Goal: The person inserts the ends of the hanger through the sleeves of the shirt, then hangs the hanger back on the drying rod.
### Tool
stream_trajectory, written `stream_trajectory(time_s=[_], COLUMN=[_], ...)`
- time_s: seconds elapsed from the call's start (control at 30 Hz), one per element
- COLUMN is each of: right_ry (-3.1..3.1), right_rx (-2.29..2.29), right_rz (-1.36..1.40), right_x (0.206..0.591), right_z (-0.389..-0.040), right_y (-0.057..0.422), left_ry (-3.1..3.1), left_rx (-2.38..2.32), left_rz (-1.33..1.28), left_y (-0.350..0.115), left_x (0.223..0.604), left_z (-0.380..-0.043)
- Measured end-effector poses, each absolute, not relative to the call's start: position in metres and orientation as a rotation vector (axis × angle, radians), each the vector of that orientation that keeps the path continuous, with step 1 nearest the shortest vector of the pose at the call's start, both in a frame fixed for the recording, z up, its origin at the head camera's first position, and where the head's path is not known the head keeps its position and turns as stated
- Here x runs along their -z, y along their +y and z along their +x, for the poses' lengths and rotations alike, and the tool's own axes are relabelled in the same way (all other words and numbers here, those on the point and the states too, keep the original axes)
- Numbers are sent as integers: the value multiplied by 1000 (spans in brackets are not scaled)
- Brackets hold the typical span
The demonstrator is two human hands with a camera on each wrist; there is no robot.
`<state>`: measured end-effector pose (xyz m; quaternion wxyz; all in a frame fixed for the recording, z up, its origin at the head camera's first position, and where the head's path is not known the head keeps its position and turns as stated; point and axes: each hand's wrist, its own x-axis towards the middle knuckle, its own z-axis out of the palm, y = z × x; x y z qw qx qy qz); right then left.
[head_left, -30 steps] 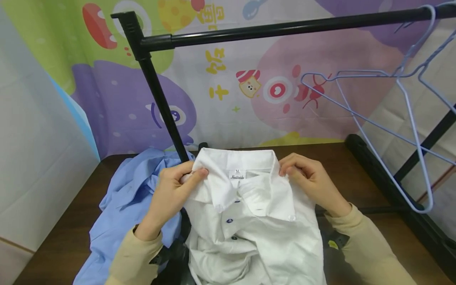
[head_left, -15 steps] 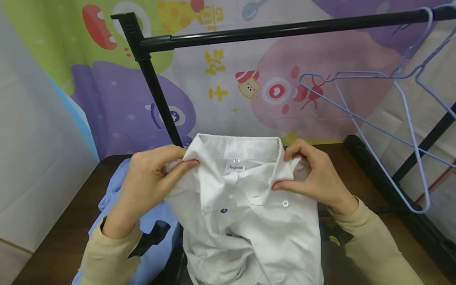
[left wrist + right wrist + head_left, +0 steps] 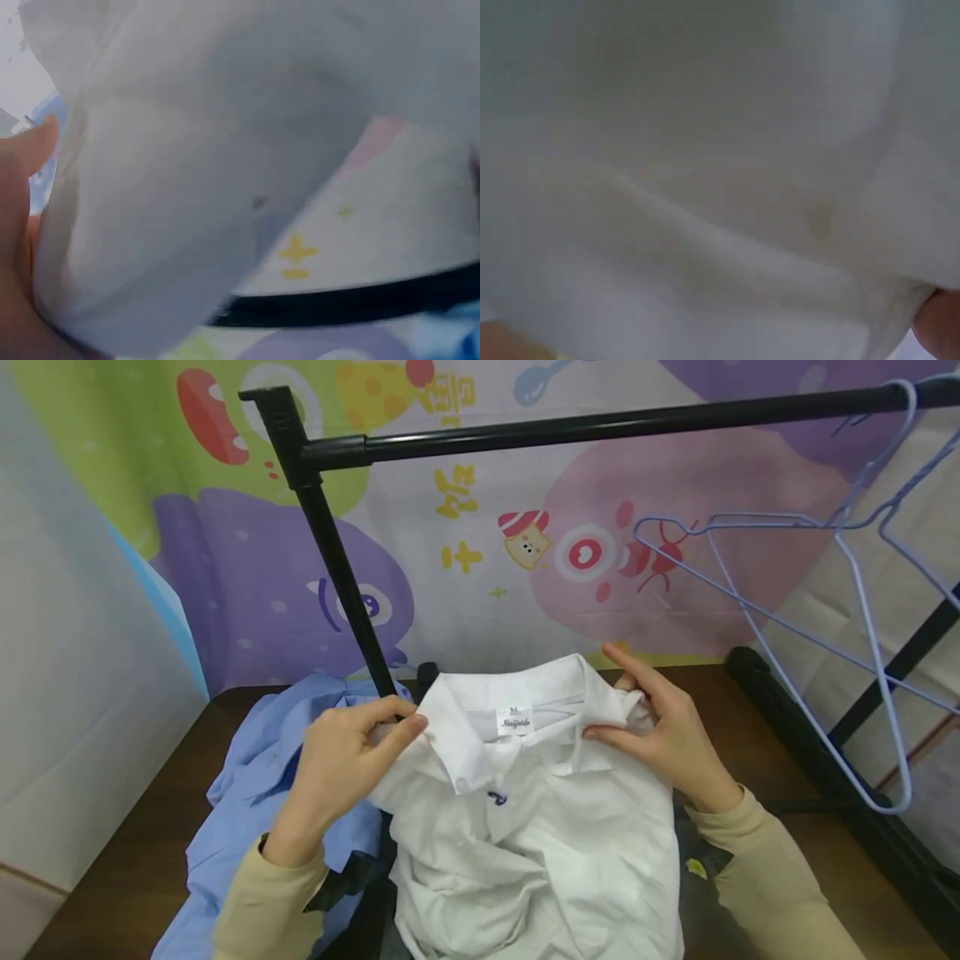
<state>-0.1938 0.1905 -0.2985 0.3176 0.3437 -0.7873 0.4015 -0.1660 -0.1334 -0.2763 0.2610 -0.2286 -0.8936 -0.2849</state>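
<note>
A white button-up shirt (image 3: 540,860) lies front up in the middle of the head view, its collar raised and a size label (image 3: 514,720) inside the neck. My left hand (image 3: 348,768) pinches the cloth beside the collar's left side between thumb and fingers. At the collar's right side my right hand (image 3: 671,739) holds the fabric, thumb in front, index finger sticking up and out. White cloth (image 3: 172,150) covers much of the left wrist view, with the left thumb at its edge. In the right wrist view blurred white fabric (image 3: 705,165) hides nearly everything.
Left of the white shirt a crumpled light blue shirt (image 3: 255,827) lies on the dark wooden table (image 3: 112,860). A black rack bar (image 3: 525,431) spans the back. Blue wire hangers (image 3: 862,602) hang from it at the right, above the black rack foot (image 3: 810,727).
Both hands lifted the collar, then lowered it again. The left hand moved out left and came back. The right thumb came under the collar flap, and the right index finger has straightened upward.
</note>
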Motion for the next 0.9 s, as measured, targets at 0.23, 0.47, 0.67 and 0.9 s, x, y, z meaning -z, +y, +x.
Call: stream_trajectory(time_s=[0.23, 0.47, 0.67, 0.9], right_ry=[-2112, -2172, -2307, -2328], right_rx=[-1053, -1024, -1058, -1180], right_rz=[901, 850, 812, 747], right_x=[320, 328, 334, 334], right_z=[-195, -197, -195, -190], right_y=[189, 186, 185, 184], left_ry=[-2642, -2518, -2508, -2526], left_rx=[815, 983, 1047, 1188], left_rz=[-532, -663, -722, -770], left_y=[-120, -113, -106, -103], left_x=[301, 313, 321, 329], left_z=[-172, -182, -186, -184])
